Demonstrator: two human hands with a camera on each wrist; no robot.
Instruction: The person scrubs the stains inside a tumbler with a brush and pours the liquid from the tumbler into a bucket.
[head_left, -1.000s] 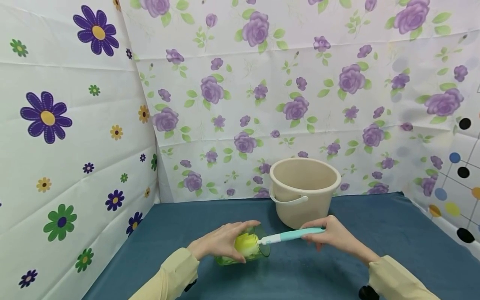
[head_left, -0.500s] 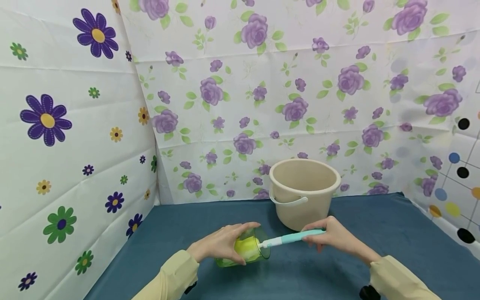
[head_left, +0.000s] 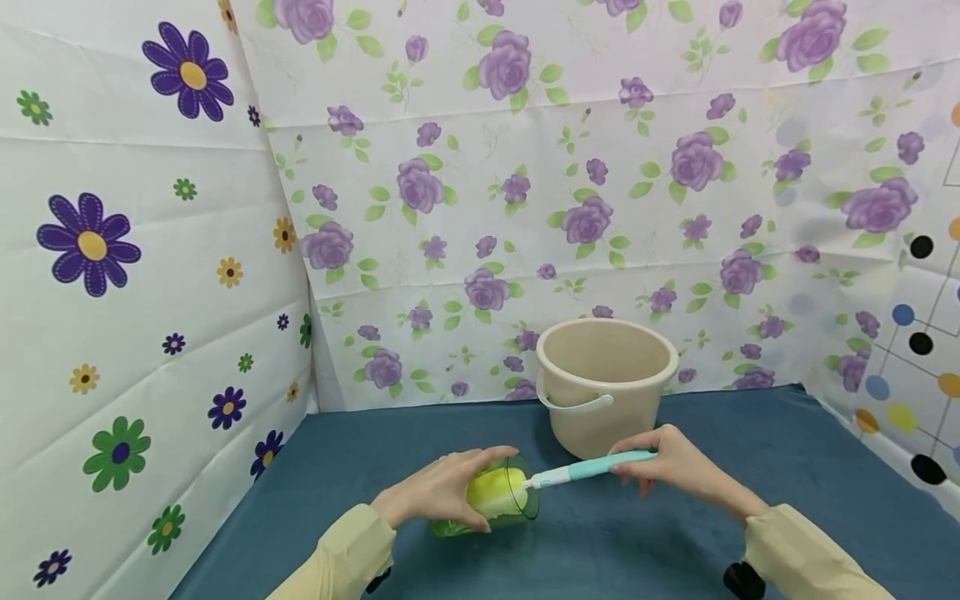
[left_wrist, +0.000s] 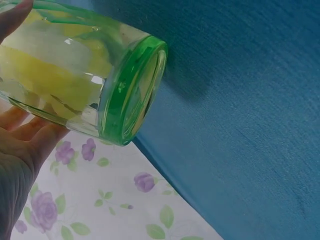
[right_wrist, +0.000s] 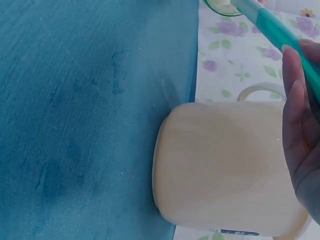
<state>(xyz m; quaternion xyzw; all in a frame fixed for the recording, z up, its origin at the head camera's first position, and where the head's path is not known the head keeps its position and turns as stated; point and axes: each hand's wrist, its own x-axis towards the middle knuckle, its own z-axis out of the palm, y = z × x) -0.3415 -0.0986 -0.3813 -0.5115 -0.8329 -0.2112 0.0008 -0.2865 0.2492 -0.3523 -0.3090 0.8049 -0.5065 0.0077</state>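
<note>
My left hand (head_left: 431,493) grips a clear green-tinted drinking glass (left_wrist: 122,90), tilted on its side above the cloth with its mouth to the right. Inside the glass is the yellow and white sponge head (head_left: 495,493) of a cup brush, reaching close to the rim. The turquoise and white brush handle (head_left: 588,469) comes out of the mouth. At its far end my right hand (head_left: 671,467) pinches it between thumb and fingers. In the left wrist view the thick green base of the glass faces the camera, and the sponge shows blurred through the wall.
A beige bucket (head_left: 607,408) with a pale handle stands upright behind my right hand. Blue cloth (head_left: 390,437) covers the table, with several damp-looking marks in the right wrist view. Flower-print sheets (head_left: 450,250) rise at the back and left.
My right hand has drawn the brush slightly to the right, so the sponge sits nearer the rim. The left hand keeps its hold on the glass almost unmoved.
</note>
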